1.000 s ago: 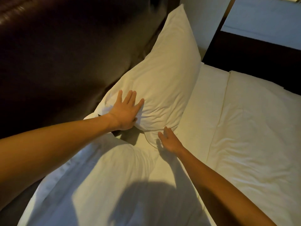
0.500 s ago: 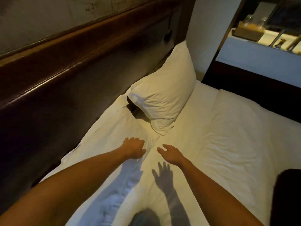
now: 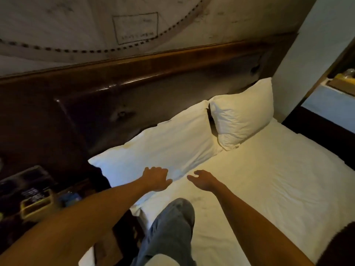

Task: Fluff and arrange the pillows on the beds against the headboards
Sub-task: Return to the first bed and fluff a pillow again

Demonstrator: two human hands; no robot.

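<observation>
Two white pillows lie along the dark wooden headboard (image 3: 134,96). The far pillow (image 3: 242,116) is plump and leans upright in the right corner. The near pillow (image 3: 163,143) lies flat beside it, with its left corner at the mattress edge. My left hand (image 3: 156,178) rests palm down on the near pillow's front edge, fingers curled. My right hand (image 3: 204,180) hovers just right of it over the white sheet (image 3: 269,185), fingers apart and holding nothing. My knee in blue jeans (image 3: 172,227) rests on the bed.
A dark bedside table (image 3: 38,198) with a tray and small items stands left of the bed. A white wall (image 3: 307,54) closes the right corner, with a dark frame and a shelf (image 3: 338,89) behind it.
Both hands have come off the far pillow and drawn back to the near pillow's front edge. The view has pulled away, now showing both pillows and my knee.
</observation>
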